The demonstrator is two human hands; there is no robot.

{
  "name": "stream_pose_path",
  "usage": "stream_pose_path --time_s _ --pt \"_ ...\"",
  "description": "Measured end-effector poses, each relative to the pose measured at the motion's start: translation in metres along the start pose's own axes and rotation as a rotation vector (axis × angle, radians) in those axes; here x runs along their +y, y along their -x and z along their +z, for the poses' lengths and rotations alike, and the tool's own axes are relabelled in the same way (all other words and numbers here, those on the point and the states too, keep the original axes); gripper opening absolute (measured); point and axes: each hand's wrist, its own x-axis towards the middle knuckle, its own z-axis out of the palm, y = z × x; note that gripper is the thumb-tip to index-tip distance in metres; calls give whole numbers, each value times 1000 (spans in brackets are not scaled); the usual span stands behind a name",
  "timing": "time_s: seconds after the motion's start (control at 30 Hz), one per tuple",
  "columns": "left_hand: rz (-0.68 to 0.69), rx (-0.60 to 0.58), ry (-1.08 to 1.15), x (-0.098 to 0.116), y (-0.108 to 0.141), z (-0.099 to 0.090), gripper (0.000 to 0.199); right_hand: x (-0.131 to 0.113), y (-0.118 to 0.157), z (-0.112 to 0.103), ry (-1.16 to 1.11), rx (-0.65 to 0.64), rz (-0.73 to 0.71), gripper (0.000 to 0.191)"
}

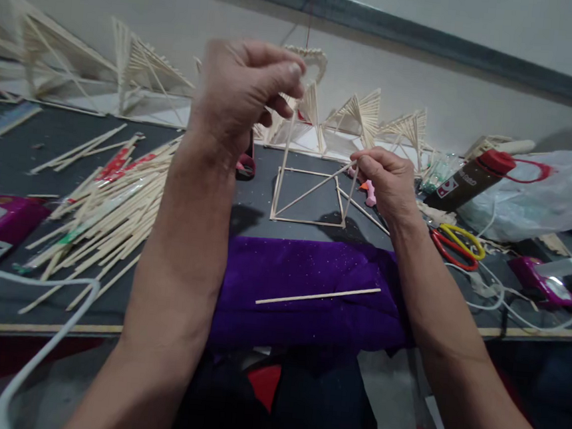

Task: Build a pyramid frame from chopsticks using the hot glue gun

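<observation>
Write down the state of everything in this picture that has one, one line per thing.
Left hand: raised, curled; any grip unclear.
Right hand: pinching the stick frame.
Stick frame: four-sided base, sticks rising from it.
Single stick: lying on the purple cloth.
Stick pile: spread untidily.
Scissors: lying down, blades hidden.
Brown bottle: tilted, red cap on.
Plastic bag: crumpled.

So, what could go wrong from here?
The four-sided frame of thin pale wooden sticks might skew if the right hand, pinching where two slanted pale wooden sticks meet, shifts. When lowered, the raised left hand could knock the thin pale upright wooden stick. The loose pale wooden stick on the purple cloth might roll off.
</observation>
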Motion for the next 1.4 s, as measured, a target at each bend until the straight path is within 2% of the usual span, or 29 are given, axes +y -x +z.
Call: stream_pose_path --time_s 0.03,0.1,0.27,0.33,0.43,0.5,0.6,0.7,0.83,0.93,1.1,1.4 --pt "-3 81 42 1 -3 -4 9 0 0 0 4 6 9 33" --pt "-31 148 94 -4 -9 -8 10 -1 1 0 9 19 24 33" --pt "-47 167 87 -41 -24 -6 8 -1 4 0 -16 25 43 23" --pt "-104 204 55 -53 -28 -6 11 0 5 -2 -28 16 40 22" --pt "-112 252 -21 -54 -28 -5 14 2 5 -4 -13 11 40 24" --pt "-84 195 -57 -43 -23 0 13 2 4 -4 5 22 42 27" --pt "-76 -16 -92 -29 -10 11 13 0 3 -2 4 36 62 31" --pt "-67 -153 -166 -36 5 21 11 -4 2 1 -15 35 70 32" --pt "3 -192 -190 -65 29 29 16 -5 1 2 -38 24 27 28" --pt "20 -226 -177 -76 49 34 18 -3 1 1 -41 8 28 30" --pt "20 -193 -238 -75 69 42 16 1 0 -2 0 -3 6 36" --pt "88 -141 -324 -74 72 51 21 9 -3 -6 117 -11 -87 42"
